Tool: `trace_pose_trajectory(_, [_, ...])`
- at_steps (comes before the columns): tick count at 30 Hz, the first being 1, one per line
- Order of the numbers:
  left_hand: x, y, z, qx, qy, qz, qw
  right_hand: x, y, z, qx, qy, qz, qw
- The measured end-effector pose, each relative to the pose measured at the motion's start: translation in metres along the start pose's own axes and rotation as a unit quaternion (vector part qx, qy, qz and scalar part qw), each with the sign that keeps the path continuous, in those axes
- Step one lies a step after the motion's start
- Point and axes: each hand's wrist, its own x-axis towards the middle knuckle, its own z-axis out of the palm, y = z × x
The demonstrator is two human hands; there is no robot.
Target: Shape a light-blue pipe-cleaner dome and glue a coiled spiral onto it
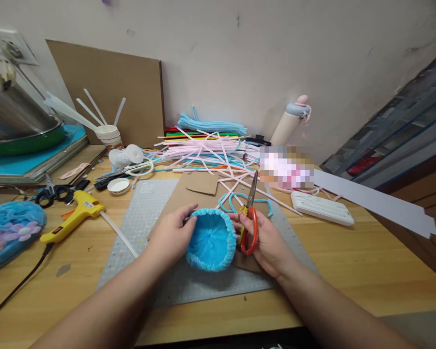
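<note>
A small blue fuzzy bowl (211, 242), its rim a ring of pipe cleaner, is tilted so that its hollow inside faces me. My left hand (177, 228) grips the bowl's left edge, thumb near the rim and fingers behind it. Scissors (253, 213) with red and yellow handles are held in my right hand (269, 237), blades pointing up and away. Some fingers of that hand reach the bowl's right side, partly hidden. Beyond the bowl, bent blue pipe cleaners (240, 198) lie on a grey cutting mat (181, 288).
Pink pipe cleaners (203, 150) are heaped at the back, beside a leaning bottle (288, 121). On the left lie a yellow glue gun (74, 215), dark scissors (56, 191) and a blue flowered piece (14, 232). A white power strip (321, 208) sits at the right.
</note>
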Motion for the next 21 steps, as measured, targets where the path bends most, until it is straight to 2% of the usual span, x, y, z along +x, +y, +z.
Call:
trace_pose_trajectory(2, [0.001,0.0,-0.003,0.008,0.008,-0.007,1.0,0.004,-0.005,-0.006,-0.046,0.017,-0.018,0.999])
trace_pose_trajectory(4, [0.001,0.001,-0.006,0.004,0.02,-0.012,1.0,0.01,-0.014,-0.018,-0.134,0.034,-0.05,0.989])
trace_pose_trajectory(6, [0.001,0.003,-0.01,0.003,0.04,-0.002,0.999,0.018,-0.024,-0.034,-0.272,0.048,-0.089,0.957])
trace_pose_trajectory(7, [0.002,0.003,-0.011,0.004,0.047,0.003,0.999,0.022,-0.029,-0.042,-0.355,0.056,-0.118,0.926])
trace_pose_trajectory(9, [0.002,0.004,-0.015,0.009,0.047,0.005,0.999,0.028,-0.037,-0.057,-0.529,0.093,-0.162,0.827])
trace_pose_trajectory(11, [0.003,0.005,-0.018,0.017,0.028,-0.002,0.999,0.031,-0.04,-0.068,-0.634,0.093,-0.177,0.747])
trace_pose_trajectory(13, [0.003,0.006,-0.021,0.023,0.003,-0.006,1.0,0.031,-0.041,-0.071,-0.687,0.068,-0.173,0.702])
trace_pose_trajectory(15, [0.004,0.008,-0.022,0.031,-0.016,-0.009,0.999,0.027,-0.042,-0.067,-0.712,0.056,-0.17,0.679])
trace_pose_trajectory(17, [0.003,0.008,-0.021,0.038,-0.026,-0.013,0.999,0.023,-0.044,-0.056,-0.715,0.062,-0.186,0.671])
trace_pose_trajectory(18, [0.003,0.008,-0.021,0.039,-0.032,-0.014,0.999,0.02,-0.045,-0.048,-0.705,0.062,-0.199,0.678])
trace_pose_trajectory(19, [0.004,0.007,-0.02,0.039,-0.038,-0.013,0.998,0.018,-0.046,-0.039,-0.681,0.051,-0.213,0.699])
trace_pose_trajectory(20, [0.004,0.006,-0.018,0.037,-0.041,-0.01,0.998,0.017,-0.046,-0.029,-0.64,0.024,-0.216,0.737])
trace_pose_trajectory(21, [0.004,0.005,-0.017,0.032,-0.041,-0.005,0.999,0.016,-0.045,-0.019,-0.58,-0.005,-0.202,0.789])
